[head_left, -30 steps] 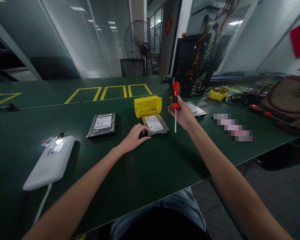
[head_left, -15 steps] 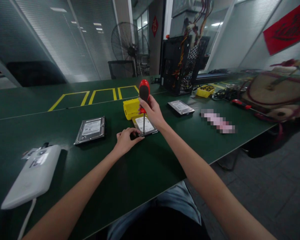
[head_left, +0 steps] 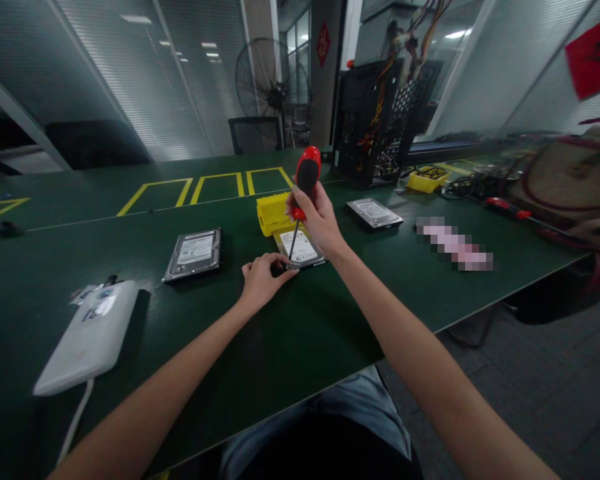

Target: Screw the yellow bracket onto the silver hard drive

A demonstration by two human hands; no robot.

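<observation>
My right hand [head_left: 319, 217] is wrapped round a screwdriver [head_left: 308, 175] with a red and black handle. Its shaft leans, and the tip meets the near left corner of a hard drive [head_left: 300, 247] with a white label. At that same corner my left hand [head_left: 264, 280] pinches the drive's edge between thumb and fingers. Just behind the drive stands a yellow plastic box [head_left: 273, 213]. A second hard drive [head_left: 194, 253] lies to the left, and a third hard drive [head_left: 375, 214] to the right.
A white power bank-like block [head_left: 87, 340] with a cable lies at the left front. Behind on the right stand an open black computer case [head_left: 367, 123] and a yellow tray [head_left: 427, 179]. A bulky brown object [head_left: 580, 173] sits at the far right of the green table [head_left: 300, 333].
The screwdriver has gone from nearly upright to tilted, its handle leaning right. My left hand stays at the drive's corner. The whole view has shifted slightly.
</observation>
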